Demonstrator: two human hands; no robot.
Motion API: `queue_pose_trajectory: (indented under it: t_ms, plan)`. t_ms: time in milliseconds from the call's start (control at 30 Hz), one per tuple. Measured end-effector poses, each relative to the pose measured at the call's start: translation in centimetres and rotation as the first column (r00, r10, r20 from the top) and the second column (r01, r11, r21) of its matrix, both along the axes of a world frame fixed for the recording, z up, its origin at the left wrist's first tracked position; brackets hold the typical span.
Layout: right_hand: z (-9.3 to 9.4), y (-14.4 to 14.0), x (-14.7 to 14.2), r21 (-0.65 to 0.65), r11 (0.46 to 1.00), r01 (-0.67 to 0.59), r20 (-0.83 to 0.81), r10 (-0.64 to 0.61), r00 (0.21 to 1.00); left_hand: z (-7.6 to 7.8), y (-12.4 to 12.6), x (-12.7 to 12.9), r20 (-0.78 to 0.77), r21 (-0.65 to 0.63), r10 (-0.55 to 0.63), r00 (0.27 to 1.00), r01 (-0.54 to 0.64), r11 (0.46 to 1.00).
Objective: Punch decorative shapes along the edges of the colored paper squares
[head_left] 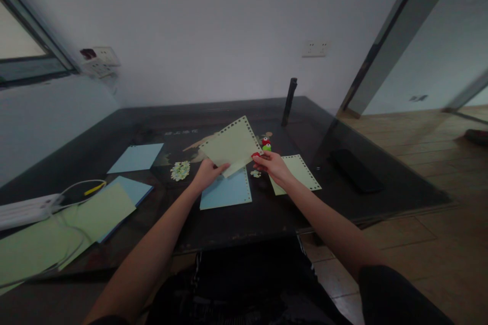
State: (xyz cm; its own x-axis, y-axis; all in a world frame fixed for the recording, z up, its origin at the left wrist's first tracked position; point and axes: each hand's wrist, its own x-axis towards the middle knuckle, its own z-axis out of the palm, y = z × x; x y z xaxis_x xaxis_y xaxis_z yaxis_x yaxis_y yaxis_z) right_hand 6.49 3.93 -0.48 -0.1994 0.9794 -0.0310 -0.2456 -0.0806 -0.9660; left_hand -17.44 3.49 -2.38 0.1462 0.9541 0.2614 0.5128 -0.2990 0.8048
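Pale green sheet (pixel 232 146): held up over the dark worktop (pixel 267 213) between both hands, tilted, with a punched border of small holes along its upper and right edges.
Left hand (pixel 208 172): fingers (pixel 221 167) closed narrowly on the sheet's lower left edge, thumb on the near face, the rest behind the paper.
Right hand (pixel 272 165): fingers (pixel 257 157) pinched at the sheet's lower right corner; something small and red (pixel 256 154) shows at the fingertips, too small to tell what it is.
Sheet against the fingers: it rises up and away from both grips, its body lying between the two hands.
Below the hands: a blue sheet (pixel 226 190) with a punched edge flat on the worktop, and a second green punched sheet (pixel 301 172) under the right wrist.
Nearby: a red and green punch (pixel 266 144) just beyond the right hand; a small heap of paper bits (pixel 180 170) left of the left hand.
Far left: more blue and green sheets (pixel 99 208), a white power strip (pixel 26 208) with its cable.
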Motion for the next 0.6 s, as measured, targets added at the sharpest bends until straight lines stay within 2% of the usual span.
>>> queue_pose_trajectory:
  t_ms: [200, 433, 600]
  plan:
    - [0.00, 0.02, -0.06, -0.005, 1.000, 0.016, 0.018, -0.016, 1.000, 0.00, 0.05, 0.04, -0.004, 0.014, 0.017, 1.000, -0.017, 1.000]
    - [-0.09, 0.11, -0.01, 0.059, 0.997, 0.045, 0.073, -0.050, 0.996, -0.06, -0.04, 0.05, 0.020, 0.007, 0.000, 1.000, 0.000, 1.000]
    - [-0.11, 0.11, 0.07, 0.031, 0.998, 0.050, 0.057, -0.051, 0.997, -0.09, -0.02, 0.08, 0.029, 0.002, -0.004, 1.000, 0.004, 1.000]
